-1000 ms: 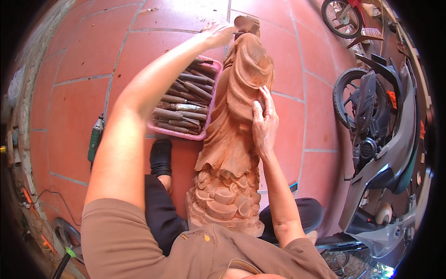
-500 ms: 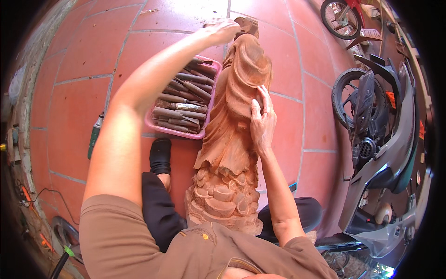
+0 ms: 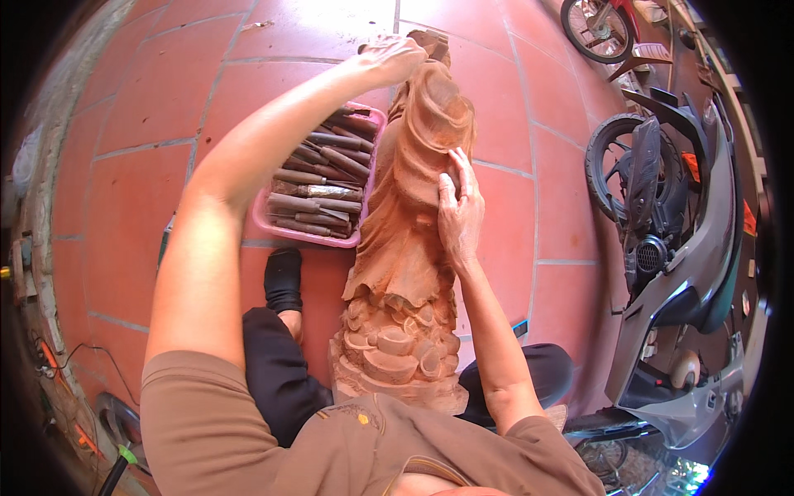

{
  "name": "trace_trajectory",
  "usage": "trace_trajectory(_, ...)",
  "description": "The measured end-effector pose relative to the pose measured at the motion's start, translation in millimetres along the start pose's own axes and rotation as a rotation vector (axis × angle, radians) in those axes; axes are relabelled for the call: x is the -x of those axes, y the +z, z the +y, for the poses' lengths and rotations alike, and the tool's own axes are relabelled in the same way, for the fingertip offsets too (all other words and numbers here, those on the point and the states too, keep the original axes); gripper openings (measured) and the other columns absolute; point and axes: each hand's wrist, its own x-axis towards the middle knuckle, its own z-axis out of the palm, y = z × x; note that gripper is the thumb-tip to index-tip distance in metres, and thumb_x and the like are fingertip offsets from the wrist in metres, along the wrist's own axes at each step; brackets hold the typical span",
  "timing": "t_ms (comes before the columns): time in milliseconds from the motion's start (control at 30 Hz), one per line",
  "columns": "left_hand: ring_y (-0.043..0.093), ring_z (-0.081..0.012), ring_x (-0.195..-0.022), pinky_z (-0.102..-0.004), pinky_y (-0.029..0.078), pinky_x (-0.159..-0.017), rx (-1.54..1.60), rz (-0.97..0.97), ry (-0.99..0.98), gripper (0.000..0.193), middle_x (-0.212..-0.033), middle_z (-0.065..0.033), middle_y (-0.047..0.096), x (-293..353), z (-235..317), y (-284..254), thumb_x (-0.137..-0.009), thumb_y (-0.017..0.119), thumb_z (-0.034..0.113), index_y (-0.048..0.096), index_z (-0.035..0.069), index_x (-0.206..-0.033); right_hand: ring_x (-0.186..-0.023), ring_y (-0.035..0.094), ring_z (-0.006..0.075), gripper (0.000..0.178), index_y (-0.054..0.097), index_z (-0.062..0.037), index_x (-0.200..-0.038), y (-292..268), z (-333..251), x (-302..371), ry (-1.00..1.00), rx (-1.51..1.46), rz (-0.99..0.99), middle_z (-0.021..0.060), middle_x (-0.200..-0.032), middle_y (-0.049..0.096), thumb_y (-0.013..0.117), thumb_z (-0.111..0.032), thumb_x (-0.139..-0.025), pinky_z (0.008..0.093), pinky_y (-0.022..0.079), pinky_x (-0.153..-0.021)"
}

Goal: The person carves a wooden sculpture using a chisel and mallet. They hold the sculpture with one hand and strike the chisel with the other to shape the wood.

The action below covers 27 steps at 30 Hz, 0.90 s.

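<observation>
A carved wooden statue [image 3: 405, 223] lies lengthwise in front of me, its base of rounded carved shapes near my body and its narrow end far off. My left hand [image 3: 392, 58] is at that far end, against the carving, with its fingers curled. Whatever those fingers hold, if anything, is hidden. My right hand [image 3: 461, 213] rests on the right side of the carved folds, fingers stretched out and holding nothing. Left of the statue stands a pink plastic basket [image 3: 356, 240] filled with several wooden-handled carving tools [image 3: 327, 178].
Red floor tiles [image 3: 132, 190] surround the statue. My left foot in a black sock [image 3: 284, 279] is just below the basket. Along the right side are a grey motorbike [image 3: 703, 273] and a red one's wheel [image 3: 597, 31]. A cable [image 3: 112, 355] lies at the left.
The whole view has shifted slightly, so things sit a little further left. My left hand has moved slightly at the statue's far end; my right hand stays on the folds.
</observation>
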Motion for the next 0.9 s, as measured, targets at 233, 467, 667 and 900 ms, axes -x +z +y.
trace_trajectory(233,0.071,-0.0409,-0.085,-0.0481,0.057,-0.075,-0.020,-0.180,0.086,0.026,-0.088,-0.0261,0.070,20.1,41.0,-10.8,-0.084,0.058,0.010,0.074,0.001,-0.102,-0.136,0.049,0.0325,0.043,0.056,-0.0043,-0.138,-5.9,5.6,4.6,0.037,0.028,0.013,0.0158,-0.147,0.052,0.060,-0.014,-0.096,0.0422,0.039,-0.114)
trace_trajectory(467,0.071,-0.0375,-0.083,-0.0486,0.056,-0.073,0.016,-0.176,0.030,0.033,-0.094,-0.0215,0.072,18.4,26.0,-20.3,-0.084,0.059,0.014,0.072,0.010,-0.115,-0.135,0.050,0.0325,0.042,0.056,-0.0044,-0.137,-5.7,0.9,4.1,0.030,0.031,0.024,0.0152,-0.146,0.053,0.060,-0.014,-0.096,0.0423,0.040,-0.113)
trace_trajectory(667,0.072,-0.0394,-0.087,-0.0478,0.058,-0.073,-0.114,-0.068,0.038,0.031,-0.097,-0.0284,0.069,11.5,44.2,-3.0,-0.084,0.061,0.007,0.068,-0.001,-0.114,-0.135,0.050,0.0316,0.042,0.057,-0.0046,-0.137,-1.9,-0.7,1.2,0.012,0.034,0.015,0.0149,-0.146,0.053,0.060,-0.015,-0.096,0.0421,0.040,-0.112)
trace_trajectory(900,0.070,-0.0382,-0.083,-0.0483,0.057,-0.070,0.004,-0.234,0.120,0.039,-0.089,-0.0240,0.068,43.9,53.3,-31.8,-0.086,0.056,0.005,0.069,0.009,-0.122,-0.136,0.050,0.0310,0.042,0.057,-0.0052,-0.136,-7.9,6.8,5.6,0.026,0.064,0.037,0.0145,-0.146,0.054,0.060,-0.015,-0.096,0.0417,0.040,-0.112)
